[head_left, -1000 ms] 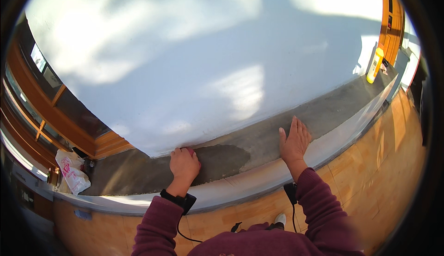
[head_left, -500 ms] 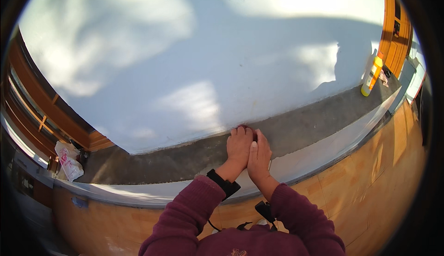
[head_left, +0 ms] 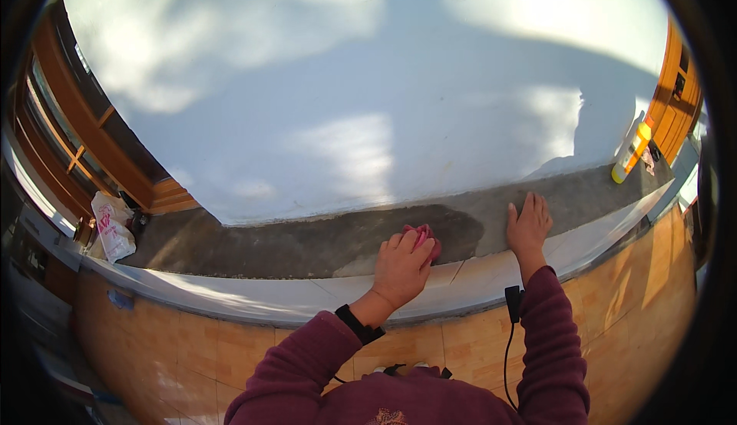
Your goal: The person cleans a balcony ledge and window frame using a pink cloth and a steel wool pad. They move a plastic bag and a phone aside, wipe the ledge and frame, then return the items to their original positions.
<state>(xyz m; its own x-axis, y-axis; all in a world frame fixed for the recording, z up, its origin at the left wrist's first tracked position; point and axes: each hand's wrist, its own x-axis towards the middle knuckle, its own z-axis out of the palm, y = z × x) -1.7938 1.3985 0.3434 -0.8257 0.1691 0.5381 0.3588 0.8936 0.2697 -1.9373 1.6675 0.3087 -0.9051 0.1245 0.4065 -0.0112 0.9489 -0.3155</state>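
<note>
My left hand [head_left: 400,273] is closed over a crumpled pink cloth [head_left: 430,246] and presses it on a grey ledge [head_left: 299,247]. Around and beyond the cloth, a darker patch [head_left: 454,228], damp-looking, spreads over the ledge. Further right, my right hand [head_left: 529,228] lies on the lighter part of that surface, holding nothing, its fingers somewhat apart. Part of the cloth is hidden beneath my left fingers.
A pale wall [head_left: 430,118] rises behind the ledge. At its right end stands a yellow bottle [head_left: 631,154], and a white plastic bag [head_left: 114,229] sits at the left end. Wooden window frames [head_left: 127,160] flank the wall. Below is a tan tiled floor [head_left: 215,340].
My hands were together at the wall's foot and have parted. The left came nearer with the cloth, now visible; the right moved right onto the ledge. A dark patch now shows there.
</note>
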